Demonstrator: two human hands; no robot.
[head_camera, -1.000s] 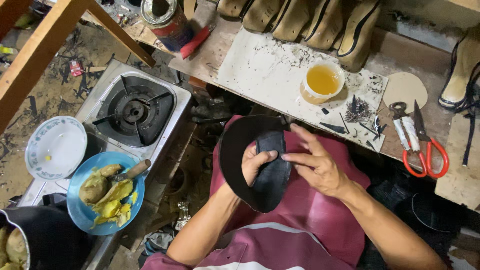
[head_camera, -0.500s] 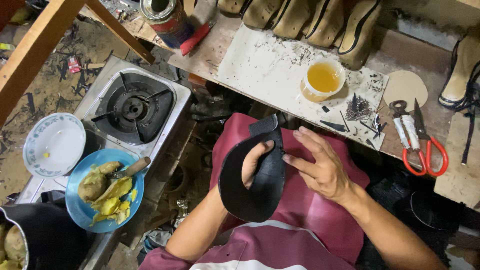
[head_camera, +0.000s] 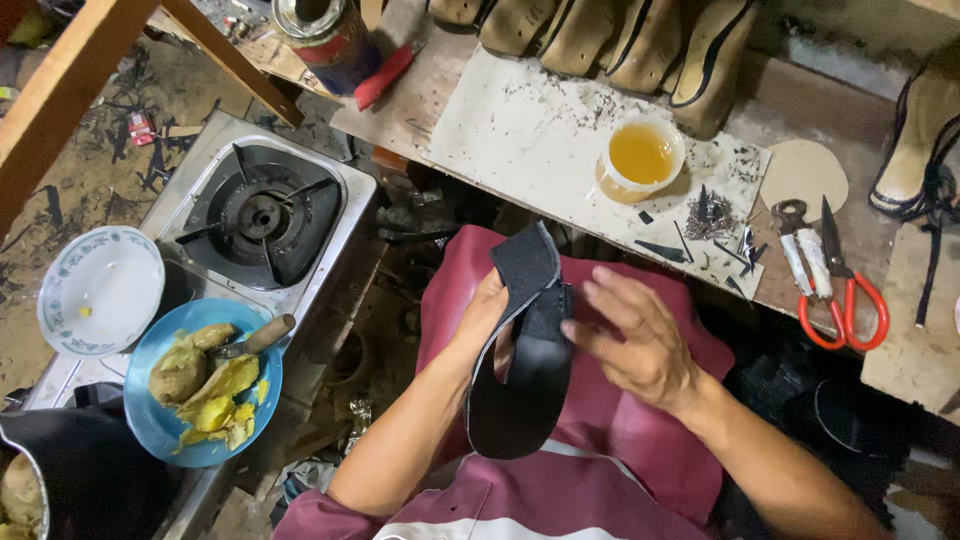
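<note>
The wooden workbench ran across the top of the view from 11 to 2 o'clock, littered with black offcuts, over a scrap-strewn floor at 10 o'clock. At 9 o'clock sat a single-burner gas stove, its metal top also carrying a white plate and a blue plate of yellow food with a knife laid across it. A row of tan shoe soles leaned along the bench's far edge, out of the cutting area.

At centre, over a maroon lap cloth, the black sandal sole with its strap stood tilted up towards the head, probably so the strap joint faced the eyes. The left hand gripped its edge from behind; the right hand lay half open, fingers pressing the strap's side.

Red-handled scissors, pliers, a pile of small nails and a cup of yellow glue lay at 1 to 2 o'clock, near the right hand.
</note>
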